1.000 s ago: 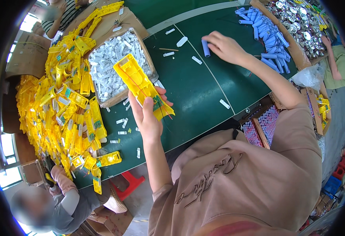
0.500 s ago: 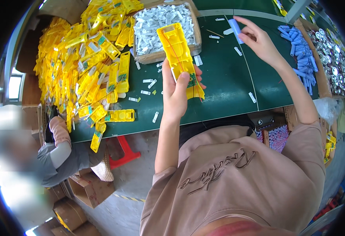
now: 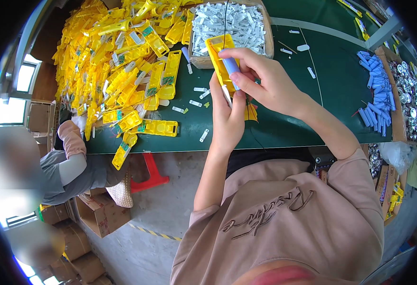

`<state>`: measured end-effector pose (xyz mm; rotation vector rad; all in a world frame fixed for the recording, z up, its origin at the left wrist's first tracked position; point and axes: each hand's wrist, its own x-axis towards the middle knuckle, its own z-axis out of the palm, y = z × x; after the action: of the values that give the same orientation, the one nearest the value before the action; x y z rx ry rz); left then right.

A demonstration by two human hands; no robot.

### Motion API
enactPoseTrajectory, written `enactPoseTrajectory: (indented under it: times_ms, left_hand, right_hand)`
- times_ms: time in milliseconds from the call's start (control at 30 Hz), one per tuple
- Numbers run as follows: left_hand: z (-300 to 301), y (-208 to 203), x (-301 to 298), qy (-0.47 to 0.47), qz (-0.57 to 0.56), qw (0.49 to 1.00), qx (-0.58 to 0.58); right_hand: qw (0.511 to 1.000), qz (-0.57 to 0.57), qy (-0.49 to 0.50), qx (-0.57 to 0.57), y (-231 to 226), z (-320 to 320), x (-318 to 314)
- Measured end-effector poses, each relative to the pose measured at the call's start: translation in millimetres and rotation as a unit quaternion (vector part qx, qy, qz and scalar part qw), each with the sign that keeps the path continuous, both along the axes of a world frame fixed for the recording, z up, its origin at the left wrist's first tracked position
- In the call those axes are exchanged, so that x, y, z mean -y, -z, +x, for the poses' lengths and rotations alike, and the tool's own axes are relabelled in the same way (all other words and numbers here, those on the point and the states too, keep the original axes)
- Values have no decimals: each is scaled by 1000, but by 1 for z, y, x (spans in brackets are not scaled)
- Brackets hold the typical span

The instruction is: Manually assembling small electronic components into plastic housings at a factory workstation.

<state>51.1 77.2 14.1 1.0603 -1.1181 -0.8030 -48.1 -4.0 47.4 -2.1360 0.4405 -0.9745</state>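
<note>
My left hand [image 3: 228, 116] is wrapped round a long yellow plastic half-shell [image 3: 214, 45], held tilted above the green table. Between the thumb and fingers of my right hand [image 3: 270, 80] is a blue cylindrical battery [image 3: 230, 68]. It lies lengthwise over the half-shell's hollow side; whether it is seated there cannot be made out behind my fingers. Both hands are close together, just in front of a cardboard box [image 3: 207, 62] full of small white plastic parts [image 3: 232, 26].
Yellow half-shells [image 3: 118, 61], some with green circuit boards, are heaped at the left. Blue batteries [image 3: 378, 95] lie piled at the right beside a box of shiny round metal parts [image 3: 404, 90]. Small white pieces [image 3: 204, 136] dot the green table [image 3: 289, 128]. Another person [image 3: 66, 166] sits at left.
My right hand has brought the blue battery leftward from over the table to the yellow half-shell. My left hand still grips the half-shell. The whole view has shifted slightly.
</note>
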Motion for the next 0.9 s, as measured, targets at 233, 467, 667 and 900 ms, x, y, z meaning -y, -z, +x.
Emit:
enactPoseTrajectory:
  times_ms: [233, 467, 667, 900]
  left_hand:
    - [10, 12, 7, 2, 58, 995, -77]
    - [17, 21, 13, 20, 105, 985, -135]
    - [23, 18, 12, 32, 114, 981, -151]
    - [26, 13, 7, 48, 133, 974, -176]
  right_hand:
    - [993, 80, -54, -65, 13, 17, 17]
    - [990, 102, -36, -96, 28, 33, 31]
    - [995, -28, -11, -96, 30, 41, 37]
    - [990, -20, -31, -138, 16, 45, 38]
